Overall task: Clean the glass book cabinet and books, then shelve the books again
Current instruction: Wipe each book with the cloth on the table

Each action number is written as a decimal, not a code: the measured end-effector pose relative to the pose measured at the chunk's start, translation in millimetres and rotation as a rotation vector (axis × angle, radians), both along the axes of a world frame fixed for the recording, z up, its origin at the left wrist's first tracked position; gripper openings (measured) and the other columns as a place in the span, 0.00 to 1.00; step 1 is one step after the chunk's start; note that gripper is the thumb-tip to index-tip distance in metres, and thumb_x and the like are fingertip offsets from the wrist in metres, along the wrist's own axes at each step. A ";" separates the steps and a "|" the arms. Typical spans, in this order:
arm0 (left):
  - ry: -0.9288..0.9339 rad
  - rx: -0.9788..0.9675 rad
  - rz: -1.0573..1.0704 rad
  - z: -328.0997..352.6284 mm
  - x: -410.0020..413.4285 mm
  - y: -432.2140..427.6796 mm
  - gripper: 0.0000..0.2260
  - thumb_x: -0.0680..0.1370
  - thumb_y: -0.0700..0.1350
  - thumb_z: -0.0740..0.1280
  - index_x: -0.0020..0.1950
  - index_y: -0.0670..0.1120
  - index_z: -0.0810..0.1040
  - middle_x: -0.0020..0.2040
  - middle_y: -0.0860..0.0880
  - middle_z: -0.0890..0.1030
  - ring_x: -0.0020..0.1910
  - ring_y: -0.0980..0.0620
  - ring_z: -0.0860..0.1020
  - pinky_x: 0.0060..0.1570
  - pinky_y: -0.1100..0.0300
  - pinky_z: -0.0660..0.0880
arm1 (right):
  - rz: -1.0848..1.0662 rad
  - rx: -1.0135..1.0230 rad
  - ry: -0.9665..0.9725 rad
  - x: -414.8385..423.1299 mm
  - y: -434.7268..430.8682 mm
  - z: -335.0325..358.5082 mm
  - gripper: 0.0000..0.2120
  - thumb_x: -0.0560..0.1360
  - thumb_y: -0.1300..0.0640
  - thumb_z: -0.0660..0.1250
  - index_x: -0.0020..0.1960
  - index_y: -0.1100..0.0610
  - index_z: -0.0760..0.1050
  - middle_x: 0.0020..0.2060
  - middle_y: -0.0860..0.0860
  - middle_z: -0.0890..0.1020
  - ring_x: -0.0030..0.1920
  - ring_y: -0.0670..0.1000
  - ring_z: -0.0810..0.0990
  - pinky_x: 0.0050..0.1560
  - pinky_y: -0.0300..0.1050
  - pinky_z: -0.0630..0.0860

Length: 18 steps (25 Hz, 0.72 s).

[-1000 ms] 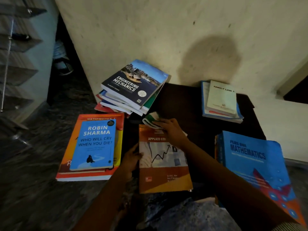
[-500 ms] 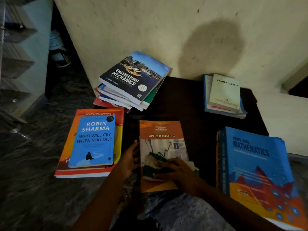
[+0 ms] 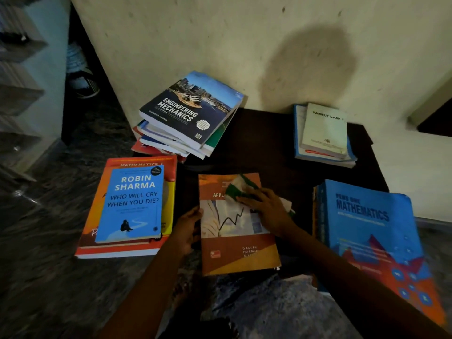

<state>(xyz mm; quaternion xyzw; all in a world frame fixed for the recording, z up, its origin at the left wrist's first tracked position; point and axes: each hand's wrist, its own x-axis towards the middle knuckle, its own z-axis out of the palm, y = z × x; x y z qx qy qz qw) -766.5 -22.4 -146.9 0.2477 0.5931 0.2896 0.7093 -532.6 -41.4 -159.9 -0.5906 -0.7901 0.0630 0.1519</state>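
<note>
we see right hand (image 3: 266, 214) flat, pressing green-white cloth (image 3: 238, 188) on Applied Costing book (image 3: 239, 253) | left hand (image 3: 187, 231) grips its left edge

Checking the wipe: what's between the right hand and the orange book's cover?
A green-and-white cloth, pressed flat under the right hand onto the orange book, as the head view shows.

Fig. 1, setting: a room in a home, seen from where I sit at floor level | wall: rough cream plaster wall (image 3: 220, 45) | floor: dark mottled stone floor (image 3: 49, 265) | furniture: glass shelves (image 3: 19, 94) at my left | contents: Engineering Mechanics stack (image 3: 190, 111) and other textbooks around a dark low surface (image 3: 269, 143); a shoe (image 3: 83, 86) in the dim gap beside the wall
</note>
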 end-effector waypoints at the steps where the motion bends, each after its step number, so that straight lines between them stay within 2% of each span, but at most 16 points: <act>1: 0.008 0.006 0.002 -0.5 0.8 -0.2 0.15 0.81 0.44 0.61 0.68 0.46 0.71 0.59 0.43 0.77 0.51 0.45 0.75 0.44 0.55 0.74 | 0.010 0.019 0.038 -0.3 -19.1 -2.7 0.19 0.74 0.56 0.56 0.62 0.48 0.75 0.62 0.55 0.76 0.57 0.55 0.66 0.56 0.47 0.72; 3: 0.023 0.016 0.000 -2.2 2.1 -0.3 0.16 0.81 0.44 0.60 0.68 0.46 0.71 0.61 0.42 0.76 0.52 0.45 0.75 0.46 0.54 0.74 | -0.004 -0.001 0.084 -6.0 -55.5 -9.2 0.18 0.74 0.54 0.57 0.63 0.46 0.72 0.62 0.55 0.77 0.57 0.56 0.66 0.56 0.52 0.72; 5: 0.038 0.017 0.002 -3.9 2.6 0.8 0.16 0.81 0.44 0.60 0.68 0.46 0.71 0.63 0.42 0.76 0.53 0.45 0.75 0.50 0.52 0.73 | -0.015 -0.037 0.120 -15.1 -90.5 -13.7 0.17 0.76 0.46 0.58 0.64 0.43 0.70 0.64 0.52 0.75 0.58 0.55 0.66 0.57 0.56 0.73; 7: 0.058 0.031 0.005 -3.5 4.3 2.0 0.16 0.81 0.44 0.60 0.69 0.46 0.70 0.64 0.42 0.76 0.55 0.44 0.75 0.52 0.51 0.71 | 0.011 -0.028 0.097 -17.6 -122.0 -15.0 0.19 0.78 0.39 0.52 0.64 0.41 0.70 0.66 0.50 0.73 0.60 0.55 0.66 0.58 0.54 0.72; 9: 0.082 0.065 0.028 -2.1 8.1 -0.3 0.16 0.81 0.43 0.59 0.69 0.45 0.70 0.64 0.41 0.75 0.59 0.41 0.75 0.53 0.51 0.71 | 0.043 -0.035 0.165 -18.7 -148.8 -6.2 0.20 0.80 0.41 0.46 0.65 0.42 0.71 0.66 0.49 0.73 0.60 0.54 0.66 0.58 0.52 0.70; 10: 0.096 0.097 0.043 -0.4 10.7 -3.4 0.15 0.81 0.43 0.58 0.69 0.44 0.71 0.64 0.41 0.75 0.60 0.40 0.74 0.53 0.52 0.71 | 0.056 -0.046 0.217 -17.8 -157.5 -0.4 0.20 0.81 0.43 0.46 0.65 0.41 0.70 0.66 0.48 0.73 0.60 0.53 0.66 0.59 0.50 0.70; 12: 0.130 0.196 0.049 3.5 15.9 -11.7 0.15 0.81 0.41 0.59 0.68 0.42 0.70 0.63 0.39 0.75 0.59 0.39 0.75 0.52 0.52 0.73 | 0.011 -0.003 0.313 -15.7 -160.0 12.0 0.17 0.80 0.50 0.55 0.68 0.39 0.66 0.67 0.42 0.70 0.59 0.50 0.66 0.62 0.38 0.65; 13: 0.146 0.249 0.037 6.3 18.6 -15.3 0.16 0.80 0.39 0.60 0.68 0.42 0.69 0.63 0.39 0.75 0.58 0.40 0.76 0.50 0.52 0.74 | -0.050 0.047 0.346 -14.6 -152.8 19.6 0.20 0.78 0.55 0.60 0.68 0.41 0.67 0.67 0.41 0.69 0.58 0.49 0.67 0.62 0.31 0.61; 14: 0.160 0.297 0.023 10.5 20.4 -18.4 0.17 0.80 0.38 0.61 0.69 0.43 0.68 0.63 0.39 0.75 0.55 0.41 0.77 0.48 0.52 0.75 | -0.116 0.085 0.376 -13.7 -141.9 27.4 0.20 0.77 0.57 0.61 0.68 0.45 0.69 0.67 0.43 0.69 0.58 0.50 0.68 0.62 0.29 0.59; 16: 0.184 0.382 0.014 24.1 22.2 -22.1 0.18 0.80 0.37 0.60 0.70 0.43 0.66 0.62 0.39 0.76 0.51 0.45 0.77 0.41 0.56 0.75 | -0.173 0.157 0.381 -16.4 -117.6 51.2 0.19 0.76 0.56 0.57 0.65 0.53 0.72 0.64 0.50 0.72 0.57 0.52 0.71 0.59 0.33 0.62; 18: 0.195 0.464 0.029 42.4 20.2 -26.5 0.18 0.80 0.37 0.60 0.70 0.44 0.67 0.61 0.40 0.76 0.50 0.47 0.77 0.40 0.58 0.75 | -0.158 0.179 0.384 -22.3 -102.3 71.4 0.21 0.74 0.52 0.55 0.65 0.53 0.71 0.62 0.52 0.74 0.57 0.52 0.70 0.57 0.33 0.62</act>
